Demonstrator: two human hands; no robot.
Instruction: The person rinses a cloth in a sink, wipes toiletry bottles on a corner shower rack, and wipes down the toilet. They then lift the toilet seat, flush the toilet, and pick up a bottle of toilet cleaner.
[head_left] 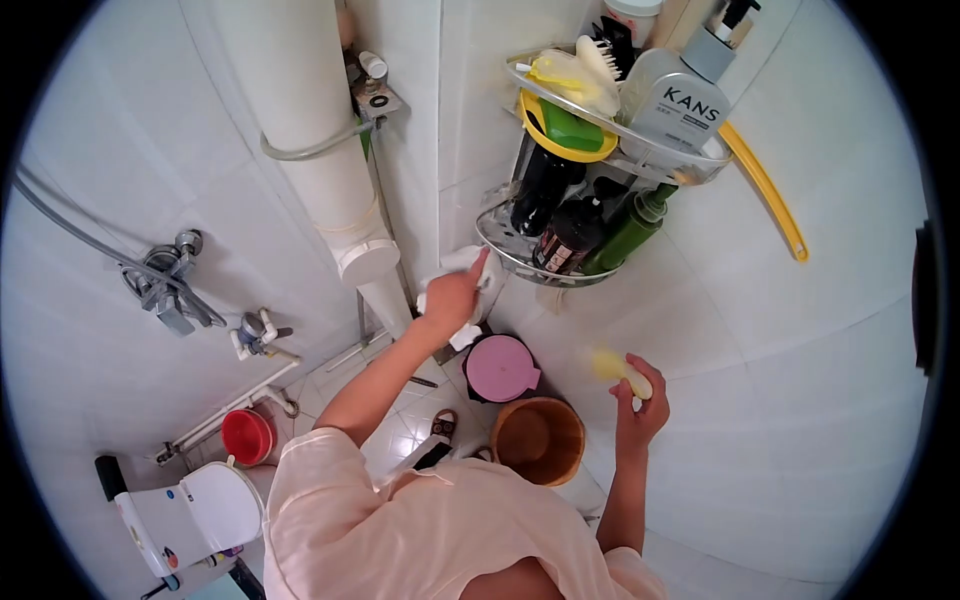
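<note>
My left hand [452,302] is closed on a crumpled white cloth [465,338], held against the wall by the corner, with a finger reaching up to the rim of the lower corner shelf [548,278]. In my right hand [650,405], lower and to the right, is a small brush [612,368] with a pale handle and yellow bristles, its head a little blurred. The brush points left toward the tiled wall. Dark bottles [572,235] and a green bottle [632,232] stand on the lower shelf.
The upper shelf carries a clear KANS pump bottle [680,105]; a yellow handle [765,190] sticks out beside it. A thick white pipe [300,120] runs down the corner. Below are a pink lid [502,368], a wooden bucket [538,440], a red bucket [247,437] and a toilet [222,505].
</note>
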